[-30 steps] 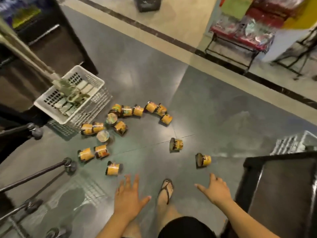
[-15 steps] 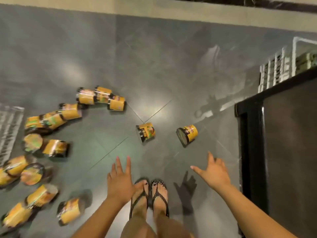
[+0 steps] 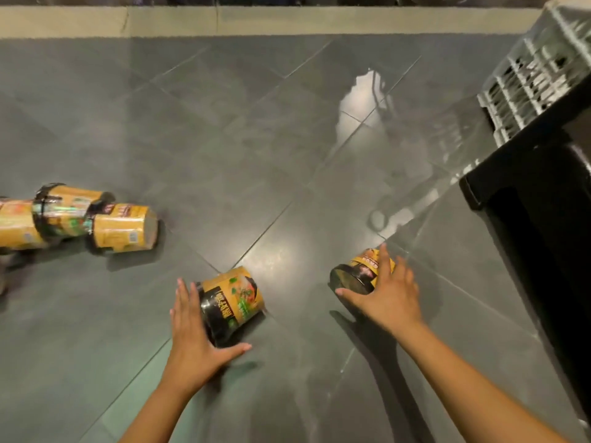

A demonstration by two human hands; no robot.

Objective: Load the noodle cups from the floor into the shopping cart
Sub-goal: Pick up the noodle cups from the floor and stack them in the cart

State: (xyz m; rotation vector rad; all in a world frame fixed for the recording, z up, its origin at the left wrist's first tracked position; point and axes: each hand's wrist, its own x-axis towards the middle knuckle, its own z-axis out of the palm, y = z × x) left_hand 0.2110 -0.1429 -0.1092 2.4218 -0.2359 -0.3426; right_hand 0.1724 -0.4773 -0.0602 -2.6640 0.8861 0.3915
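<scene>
Left hand (image 3: 195, 340): I place it against the nearer noodle cup (image 3: 238, 298), which lies on its side on the grey tiled floor (image 3: 256, 139). My fingers are straight and close together along the cup's dark end. My thumb is spread wide and runs beneath the cup. The hand touches the cup without closing around it.

Right hand (image 3: 388, 295): I lay it over the second noodle cup (image 3: 353, 276), which is also on its side, with its dark round lid facing left. My fingers are spread across the yellow wall, and my thumb reaches out along the lid rim. The grip is spread, not pinched.

The two cups lie apart from each other, with a tile joint running between them. Further noodle cups (image 3: 124, 227) lie on their sides at the left edge. They touch one another in a row, well apart from both hands.

A black cabinet (image 3: 543, 225) stands at the right. A white lattice basket (image 3: 537, 68) sits behind it, and its contents are too blurred to identify. A beige floor strip (image 3: 287, 22) crosses the top.
</scene>
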